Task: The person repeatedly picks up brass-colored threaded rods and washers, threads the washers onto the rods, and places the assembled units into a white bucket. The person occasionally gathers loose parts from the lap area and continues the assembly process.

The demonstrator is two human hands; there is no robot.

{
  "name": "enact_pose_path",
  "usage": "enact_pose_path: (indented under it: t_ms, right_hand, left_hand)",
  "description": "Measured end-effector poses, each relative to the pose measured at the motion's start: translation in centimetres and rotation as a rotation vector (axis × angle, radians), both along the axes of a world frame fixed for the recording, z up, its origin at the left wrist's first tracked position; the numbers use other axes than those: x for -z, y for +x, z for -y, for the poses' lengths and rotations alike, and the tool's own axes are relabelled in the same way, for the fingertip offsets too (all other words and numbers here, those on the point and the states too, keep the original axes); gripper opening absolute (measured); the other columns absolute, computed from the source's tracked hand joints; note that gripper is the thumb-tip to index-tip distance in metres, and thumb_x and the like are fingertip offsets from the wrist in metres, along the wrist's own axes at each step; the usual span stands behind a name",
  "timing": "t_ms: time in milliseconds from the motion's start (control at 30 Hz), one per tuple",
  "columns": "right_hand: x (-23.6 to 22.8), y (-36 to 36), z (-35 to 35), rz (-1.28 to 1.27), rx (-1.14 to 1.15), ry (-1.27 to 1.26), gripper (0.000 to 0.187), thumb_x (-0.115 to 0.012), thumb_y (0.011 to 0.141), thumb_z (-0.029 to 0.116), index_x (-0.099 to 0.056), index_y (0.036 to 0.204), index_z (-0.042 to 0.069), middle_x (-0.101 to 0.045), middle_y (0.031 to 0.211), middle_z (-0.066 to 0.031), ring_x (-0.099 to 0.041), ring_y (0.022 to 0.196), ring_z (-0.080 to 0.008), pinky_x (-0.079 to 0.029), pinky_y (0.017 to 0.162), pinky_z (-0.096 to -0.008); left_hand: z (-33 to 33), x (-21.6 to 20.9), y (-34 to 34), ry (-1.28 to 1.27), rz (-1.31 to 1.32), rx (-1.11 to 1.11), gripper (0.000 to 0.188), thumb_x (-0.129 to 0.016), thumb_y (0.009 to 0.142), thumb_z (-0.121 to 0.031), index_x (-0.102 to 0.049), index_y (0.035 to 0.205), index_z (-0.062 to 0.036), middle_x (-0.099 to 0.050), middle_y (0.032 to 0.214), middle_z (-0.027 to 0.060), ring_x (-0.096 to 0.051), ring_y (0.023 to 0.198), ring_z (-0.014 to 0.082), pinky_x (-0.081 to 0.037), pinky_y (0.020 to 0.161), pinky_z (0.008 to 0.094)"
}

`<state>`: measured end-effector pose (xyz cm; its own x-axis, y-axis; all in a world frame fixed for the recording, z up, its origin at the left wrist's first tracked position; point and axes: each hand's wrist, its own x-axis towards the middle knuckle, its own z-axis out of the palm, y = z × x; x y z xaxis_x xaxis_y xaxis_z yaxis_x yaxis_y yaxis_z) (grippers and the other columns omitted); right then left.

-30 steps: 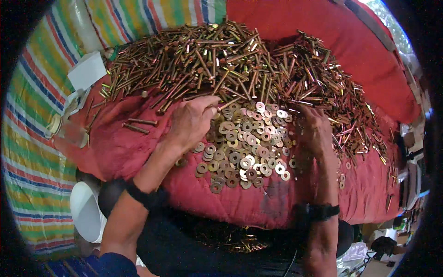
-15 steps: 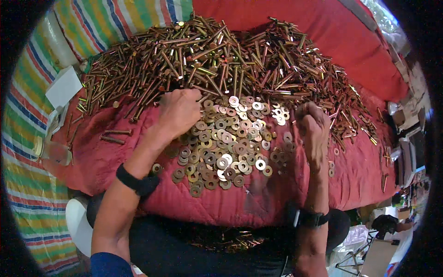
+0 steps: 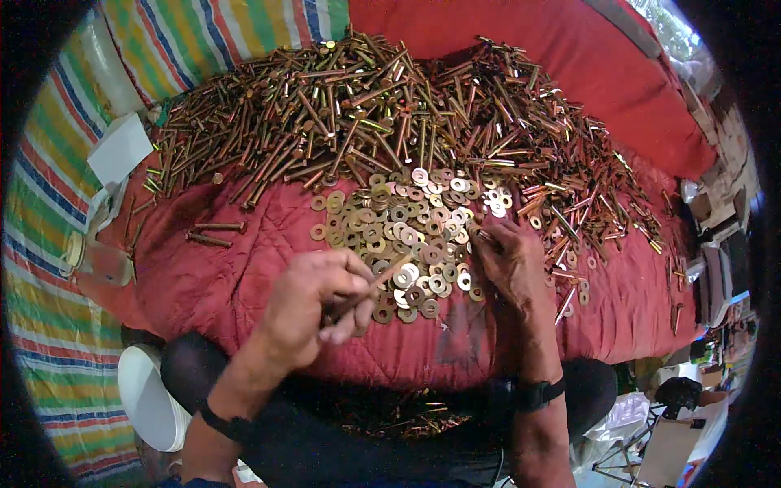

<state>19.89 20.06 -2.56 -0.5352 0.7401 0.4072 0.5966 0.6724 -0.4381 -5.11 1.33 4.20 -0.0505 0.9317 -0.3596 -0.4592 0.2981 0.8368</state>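
Observation:
My left hand [image 3: 305, 305] is closed round a bolt [image 3: 392, 273], held above the near side of the washers with its shank pointing up and to the right. The flat metal washers [image 3: 374, 232] lie in a loose heap on the red quilted cloth [image 3: 236, 297]. At the heap's right edge, my right hand [image 3: 517, 264] has its fingers bent and pressed together, low over the cloth. Whatever those fingertips pinch is hidden. Behind both hands rises a big mound of long brassy bolts [image 3: 325, 114].
Two loose bolts [image 3: 218, 227] lie on the cloth at the left. A clear plastic jar [image 3: 106, 262] and a white box [image 3: 119, 150] stand along the striped sheet [image 3: 65, 297]. A white bucket [image 3: 150, 398] is at lower left. More bolts [image 3: 407, 419] lie low between my legs.
My left hand has come back from the bolt mound toward me, now with a bolt in it. The right hand has shifted left and nearer, to the washers' edge.

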Motion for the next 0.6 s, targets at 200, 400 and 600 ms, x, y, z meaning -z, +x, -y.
enact_pose_path:
  t_ms: [200, 400, 600]
  right_hand:
    - [0.0, 0.2, -0.3, 0.075, -0.047, 0.061, 0.024, -0.073, 0.083, 0.014, -0.076, 0.104, 0.004, -0.075, 0.099, -0.0147, -0.073, 0.09, -0.0348, -0.059, 0.08, -0.043]
    - [-0.1, 0.3, -0.1, -0.056, -0.045, 0.106, 0.018, -0.07, 0.085, 0.014, -0.075, 0.098, 0.002, -0.075, 0.088, -0.0119, -0.071, 0.073, -0.0287, -0.055, 0.069, -0.0373]
    - [-2.9, 0.8, 2.2, -0.202, 0.149, -0.462, 0.019, -0.068, 0.089, 0.013, -0.073, 0.1, -0.002, -0.072, 0.086, -0.0065, -0.063, 0.072, -0.0161, -0.05, 0.066, -0.0329]
  left_hand:
    - [0.3, 1.3, 2.6, 0.008, -0.039, 0.02, 0.013, -0.058, 0.094, -0.011, -0.064, 0.093, 0.0014, -0.066, 0.069, 0.0095, -0.051, 0.041, 0.009, -0.033, 0.037, 0.023]
    - [-0.2, 2.5, 2.4, 0.053, -0.09, 0.005, 0.011, -0.061, 0.094, -0.009, -0.066, 0.093, 0.0015, -0.067, 0.069, 0.0081, -0.053, 0.044, 0.0088, -0.037, 0.04, 0.0222]
    - [-0.4, 3.0, 2.5, 0.135, -0.216, -0.012, 0.007, -0.065, 0.095, -0.005, -0.067, 0.094, 0.0021, -0.069, 0.073, 0.0077, -0.055, 0.049, 0.0064, -0.04, 0.043, 0.022]
